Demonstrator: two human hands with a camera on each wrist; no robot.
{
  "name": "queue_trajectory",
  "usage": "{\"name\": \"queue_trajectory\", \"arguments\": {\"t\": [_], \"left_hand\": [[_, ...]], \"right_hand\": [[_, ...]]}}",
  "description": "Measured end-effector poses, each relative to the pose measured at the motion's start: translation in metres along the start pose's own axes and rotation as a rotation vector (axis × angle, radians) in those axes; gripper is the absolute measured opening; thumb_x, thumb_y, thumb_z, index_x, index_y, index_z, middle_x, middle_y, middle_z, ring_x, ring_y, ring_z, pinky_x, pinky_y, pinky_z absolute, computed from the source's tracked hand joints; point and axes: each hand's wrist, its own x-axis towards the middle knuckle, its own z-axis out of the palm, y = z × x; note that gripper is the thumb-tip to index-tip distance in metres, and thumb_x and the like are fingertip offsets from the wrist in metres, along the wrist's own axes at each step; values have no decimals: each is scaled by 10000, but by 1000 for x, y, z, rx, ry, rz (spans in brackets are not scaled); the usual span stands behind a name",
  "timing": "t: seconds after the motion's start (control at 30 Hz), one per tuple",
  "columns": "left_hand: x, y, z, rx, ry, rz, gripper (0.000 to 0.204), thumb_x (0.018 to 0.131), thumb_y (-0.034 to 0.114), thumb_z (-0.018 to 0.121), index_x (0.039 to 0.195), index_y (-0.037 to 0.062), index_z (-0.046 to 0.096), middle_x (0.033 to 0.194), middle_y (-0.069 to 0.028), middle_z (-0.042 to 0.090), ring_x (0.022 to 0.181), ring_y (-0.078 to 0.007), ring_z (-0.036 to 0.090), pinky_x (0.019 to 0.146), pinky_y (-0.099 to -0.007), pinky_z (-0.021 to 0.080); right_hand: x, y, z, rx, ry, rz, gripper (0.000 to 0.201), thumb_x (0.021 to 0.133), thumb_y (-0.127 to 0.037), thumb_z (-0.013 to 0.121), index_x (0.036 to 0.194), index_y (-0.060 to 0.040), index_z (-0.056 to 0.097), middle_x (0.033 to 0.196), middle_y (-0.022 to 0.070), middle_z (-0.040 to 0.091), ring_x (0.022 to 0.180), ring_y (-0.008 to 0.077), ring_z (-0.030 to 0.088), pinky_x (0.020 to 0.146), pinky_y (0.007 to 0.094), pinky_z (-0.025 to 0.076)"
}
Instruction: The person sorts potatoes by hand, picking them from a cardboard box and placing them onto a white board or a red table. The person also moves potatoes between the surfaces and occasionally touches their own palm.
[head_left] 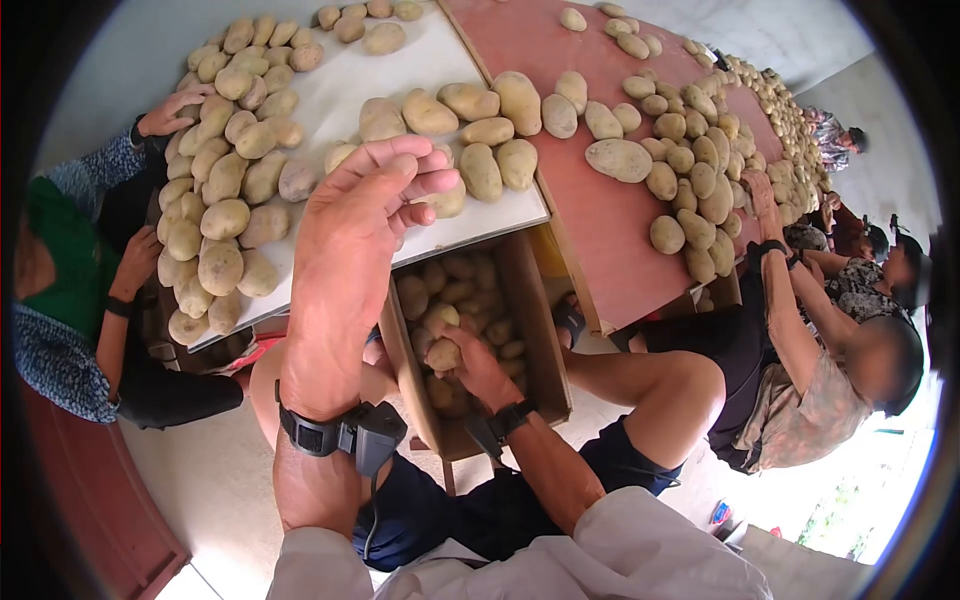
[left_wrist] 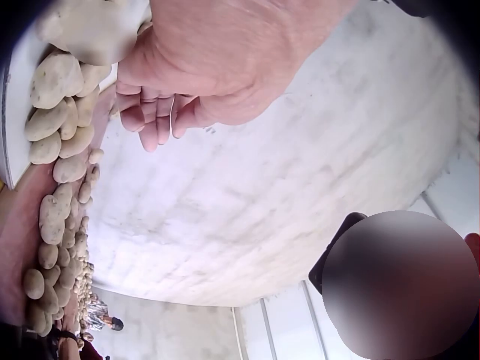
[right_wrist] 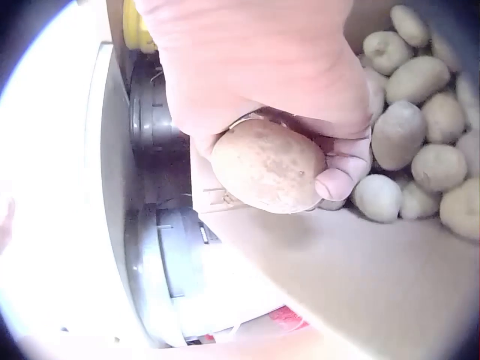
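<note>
My left hand (head_left: pixel 345 225) is raised in front of the white tabletop (head_left: pixel 330 110), its fingers loosely bent and nothing between them. In the left wrist view the same hand (left_wrist: pixel 225 56) shows against a pale wall. Lower down, my right hand (head_left: pixel 485 372) reaches into a cardboard box (head_left: pixel 555 350) between the knees. It grips a potato (right_wrist: pixel 266 165), thumb and fingers around its sides, as the right wrist view shows. Several potatoes (head_left: pixel 480 285) lie inside the box, and one (head_left: pixel 441 318) is right beside the right hand's fingers.
Heaped potatoes (head_left: pixel 225 175) cover the white tabletop's left side; a row of potatoes (head_left: pixel 430 112) lies beyond my left hand. More potatoes (head_left: pixel 700 170) spread over the red tabletop (head_left: pixel 620 260). People sit on both sides, one with a hand (head_left: pixel 762 190) among the potatoes.
</note>
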Motion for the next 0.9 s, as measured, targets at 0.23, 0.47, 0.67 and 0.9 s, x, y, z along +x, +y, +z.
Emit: {"name": "queue_trajectory", "arguments": {"t": [0.23,0.47,0.67,0.9], "left_hand": [[3,-1,-1,-6,9,-6,248,994,115,591,1193,-23,644,1114,-129,701,1024,-219,685,811,-305,497],[7,-7,2,-9,2,-13,231,999,111,587,1188,-10,643,1103,-117,705,1020,-200,686,804,-298,499],[7,-7,7,11,24,-19,214,1000,106,579,1170,-1,655,1083,-104,713,1012,-187,694,787,-286,496],[7,-5,9,61,30,-6,212,1005,114,543,1138,3,665,1091,-98,720,1005,-171,699,781,-271,488]], "right_hand": [[-55,-62,36,78,-52,-118,318,1015,-288,573,1275,-118,503,936,98,667,821,193,667,614,315,504],[-62,-183,33,-120,232,-369,429,967,-340,645,1267,-61,516,888,96,646,699,171,642,481,295,470],[-5,-263,-32,-203,189,-346,431,974,-414,624,1219,-72,533,893,90,661,755,177,657,540,315,481],[-17,-267,-40,28,204,-296,435,983,-440,627,1199,-69,558,948,86,668,881,198,648,646,324,491]]}}
